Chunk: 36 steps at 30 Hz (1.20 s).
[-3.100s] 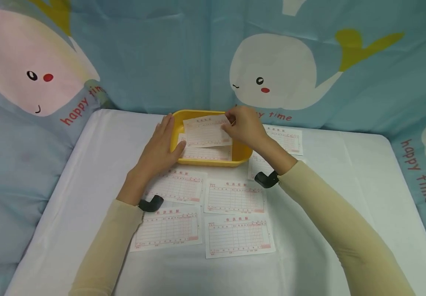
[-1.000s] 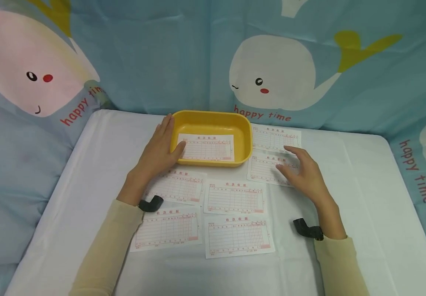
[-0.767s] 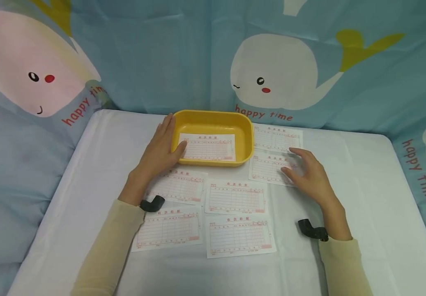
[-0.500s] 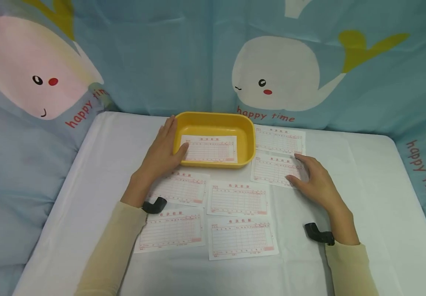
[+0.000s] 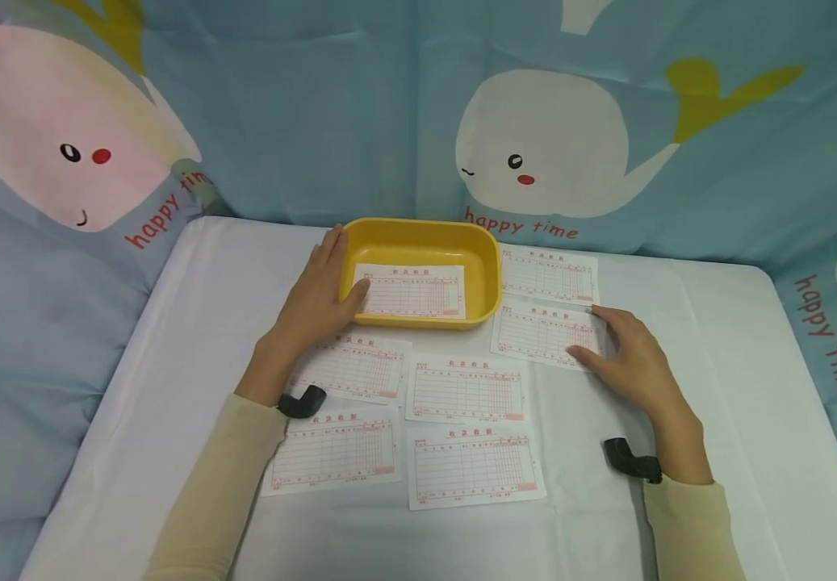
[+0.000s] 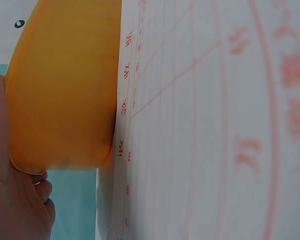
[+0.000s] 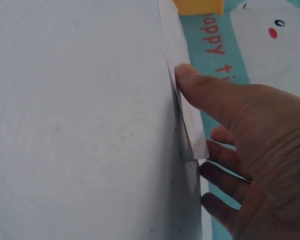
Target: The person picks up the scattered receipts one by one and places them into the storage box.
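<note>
In the head view, a yellow plastic tray [image 5: 489, 311] stands at the back of the table with one red-printed receipt slip [image 5: 411, 292] inside. My left hand [image 5: 312, 303] grips its left end, thumb over the rim and fingers along the outside wall. The left wrist view shows those fingers [image 6: 40, 195] against the yellow wall. To the right of the tray, my right hand [image 5: 632, 359] spans the right end of a slip [image 5: 534, 332]. Its thumb [image 7: 190, 80] touches the slip, whose edge [image 7: 190, 120] is slightly raised; the other fingers are spread by the corner.
Another slip [image 5: 549, 276] lies behind it, partly against the tray's right side. Several receipt slips [image 5: 469, 391] lie in rows in front of the tray on the white tablecloth [image 5: 585, 524]. A blue whale-print curtain [image 5: 302, 121] closes off the back.
My right hand has let go of a slip over the tray and moved right and nearer, down to the slip beside the tray. My left hand has stayed on the tray.
</note>
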### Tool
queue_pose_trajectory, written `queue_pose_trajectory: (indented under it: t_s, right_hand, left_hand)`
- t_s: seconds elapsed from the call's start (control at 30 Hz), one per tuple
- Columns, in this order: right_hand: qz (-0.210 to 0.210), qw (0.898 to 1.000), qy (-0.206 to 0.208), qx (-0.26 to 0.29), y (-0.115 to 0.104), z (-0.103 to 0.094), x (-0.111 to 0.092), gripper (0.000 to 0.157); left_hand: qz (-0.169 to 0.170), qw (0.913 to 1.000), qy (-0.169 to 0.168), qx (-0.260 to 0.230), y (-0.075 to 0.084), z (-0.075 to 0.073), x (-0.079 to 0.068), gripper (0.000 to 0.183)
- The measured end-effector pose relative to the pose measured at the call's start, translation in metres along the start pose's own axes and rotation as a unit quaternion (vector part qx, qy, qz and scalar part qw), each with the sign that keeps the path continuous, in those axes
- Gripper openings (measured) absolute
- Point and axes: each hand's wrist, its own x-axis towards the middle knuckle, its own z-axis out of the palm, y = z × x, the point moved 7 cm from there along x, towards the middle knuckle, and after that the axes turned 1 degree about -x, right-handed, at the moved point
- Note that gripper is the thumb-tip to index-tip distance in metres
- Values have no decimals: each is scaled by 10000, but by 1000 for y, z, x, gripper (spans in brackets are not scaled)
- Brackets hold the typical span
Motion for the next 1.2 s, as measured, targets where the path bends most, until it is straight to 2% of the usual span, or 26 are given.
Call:
queue_pose_trajectory:
  t_s: [0.2,0.33,0.6,0.77,1.0,1.2]
  right_hand:
    - [11,9999,112,54,0,0,-2,77]
    - [-46,9993,325,167,-3,-4,-3,69]
    - [-81,9961,874,120,-4,-7,-5,31]
    - [-119,9948,999,182,-4,-11,-5,22]
    - [-69,9959,791,438,-5,-15,-6,17]
    - [250,9967,286,721,3,-17,-8,18]
  left_hand:
    - [37,10000,-8,21,0,-1,0,87]
    - [39,10000,-20,16,1,0,2,88]
    - [-56,9999,-101,-10,0,1,3,87]
    - [-126,9999,-99,-9,-2,1,2,87]
    - [-149,9998,-87,-33,-3,2,2,87]
    - [-109,9999,-94,8,-3,3,2,87]
